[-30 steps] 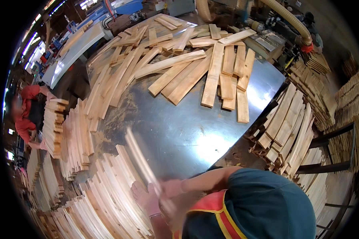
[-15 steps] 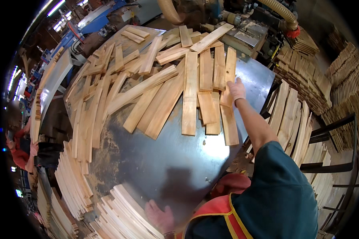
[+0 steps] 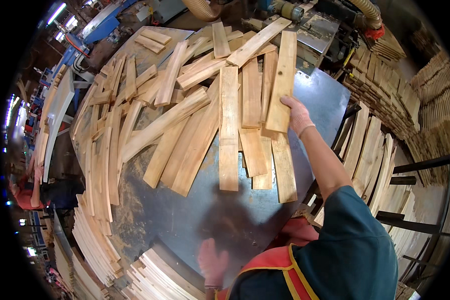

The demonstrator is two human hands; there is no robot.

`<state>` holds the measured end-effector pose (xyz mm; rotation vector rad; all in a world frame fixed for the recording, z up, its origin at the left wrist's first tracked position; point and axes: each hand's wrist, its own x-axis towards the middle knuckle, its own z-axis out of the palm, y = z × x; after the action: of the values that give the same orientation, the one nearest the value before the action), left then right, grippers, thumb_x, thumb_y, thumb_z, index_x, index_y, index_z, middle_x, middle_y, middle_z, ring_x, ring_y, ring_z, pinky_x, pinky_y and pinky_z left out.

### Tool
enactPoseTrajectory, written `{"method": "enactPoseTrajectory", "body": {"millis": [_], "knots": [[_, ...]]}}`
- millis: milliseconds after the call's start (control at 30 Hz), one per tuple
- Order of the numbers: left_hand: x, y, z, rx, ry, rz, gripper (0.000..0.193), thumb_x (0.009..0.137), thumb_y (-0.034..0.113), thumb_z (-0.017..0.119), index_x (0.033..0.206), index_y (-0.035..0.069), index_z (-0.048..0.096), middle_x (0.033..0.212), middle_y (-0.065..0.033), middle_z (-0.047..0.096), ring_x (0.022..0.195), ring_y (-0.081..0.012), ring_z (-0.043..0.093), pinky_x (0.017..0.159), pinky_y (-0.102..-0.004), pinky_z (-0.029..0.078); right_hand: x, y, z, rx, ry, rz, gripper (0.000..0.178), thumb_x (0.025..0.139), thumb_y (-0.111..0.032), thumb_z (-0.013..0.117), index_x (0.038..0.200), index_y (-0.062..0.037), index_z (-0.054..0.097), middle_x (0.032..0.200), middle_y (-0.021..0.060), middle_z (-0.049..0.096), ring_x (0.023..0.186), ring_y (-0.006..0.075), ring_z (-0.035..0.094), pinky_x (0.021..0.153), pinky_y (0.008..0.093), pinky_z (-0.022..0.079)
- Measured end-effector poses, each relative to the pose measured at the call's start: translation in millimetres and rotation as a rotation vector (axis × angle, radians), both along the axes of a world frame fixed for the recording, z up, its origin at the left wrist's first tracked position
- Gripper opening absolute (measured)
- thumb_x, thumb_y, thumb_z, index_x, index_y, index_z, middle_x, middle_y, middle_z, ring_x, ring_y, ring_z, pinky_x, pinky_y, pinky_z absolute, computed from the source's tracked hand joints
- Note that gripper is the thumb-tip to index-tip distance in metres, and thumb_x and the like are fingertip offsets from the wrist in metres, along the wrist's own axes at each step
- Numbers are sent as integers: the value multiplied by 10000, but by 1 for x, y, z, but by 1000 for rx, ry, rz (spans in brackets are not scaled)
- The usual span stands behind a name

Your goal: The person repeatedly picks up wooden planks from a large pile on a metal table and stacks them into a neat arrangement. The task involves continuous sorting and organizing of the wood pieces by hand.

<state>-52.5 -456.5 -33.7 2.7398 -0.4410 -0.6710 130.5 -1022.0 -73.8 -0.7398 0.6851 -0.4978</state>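
My right hand [image 3: 297, 112], in a pale glove, grips the lower right edge of a wooden board [image 3: 282, 75] with a dark knot. That board is lifted over other boards on the metal table [image 3: 265, 225]. Below it lies another board [image 3: 284, 167], and a long board [image 3: 229, 130] sits just left of centre. My left hand [image 3: 213, 262], also gloved, is at the near edge with fingers apart and nothing in it. Beside it stands a stack of pale slats [image 3: 162, 275].
A loose heap of boards [image 3: 135, 95] spreads over the table's far left. Stacked boards [image 3: 370, 150] lie right of the table, near a black metal frame [image 3: 420, 165]. A machine [image 3: 317, 35] with a hose [image 3: 370, 15] stands behind. Another person [image 3: 27, 192] is at far left.
My right hand has closed on the knotted board and raised it off the boards beneath. My left hand has shifted right, away from the slat stack. The view has shifted slightly.
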Motion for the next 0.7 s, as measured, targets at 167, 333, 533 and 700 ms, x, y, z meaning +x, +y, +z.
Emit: {"method": "enactPoseTrajectory", "body": {"millis": [167, 333, 533, 700], "knots": [[-6, -25, 17, -66, 23, 17, 767, 865, 311, 781, 1538, 59, 513, 1557, -213, 512, 1433, -412, 486, 1192, -498, 389, 67, -11, -9, -120, 314, 82, 220, 854, -186, 808, 990, -50, 702, 782, 46, 641, 601, 175, 557, 528, 345, 444], [-40, -13, 19, -114, -101, 24, 751, 885, 338, 764, 1542, 69, 517, 1546, -200, 526, 1435, -384, 486, 1190, -507, 378, 23, 25, -4, -207, 260, 171, 240, 865, -178, 796, 1018, -3, 738, 808, 94, 689, 643, 246, 646, 589, 399, 539], [-98, 56, 26, -72, -178, 139, 713, 913, 347, 734, 1536, 70, 524, 1560, -179, 514, 1434, -368, 486, 1191, -504, 377, -223, 229, 57, -459, 336, 362, 370, 896, -158, 781, 1217, 6, 698, 1096, 92, 724, 960, 249, 715, 888, 388, 584], [-180, 128, 25, -19, -233, 373, 701, 923, 353, 712, 1541, 87, 515, 1570, -172, 507, 1425, -366, 493, 1185, -504, 389, -327, 333, 36, -1095, 297, 802, 403, 824, -208, 794, 1177, -15, 760, 1342, 160, 607, 1280, 281, 535, 1061, 384, 481]]}}
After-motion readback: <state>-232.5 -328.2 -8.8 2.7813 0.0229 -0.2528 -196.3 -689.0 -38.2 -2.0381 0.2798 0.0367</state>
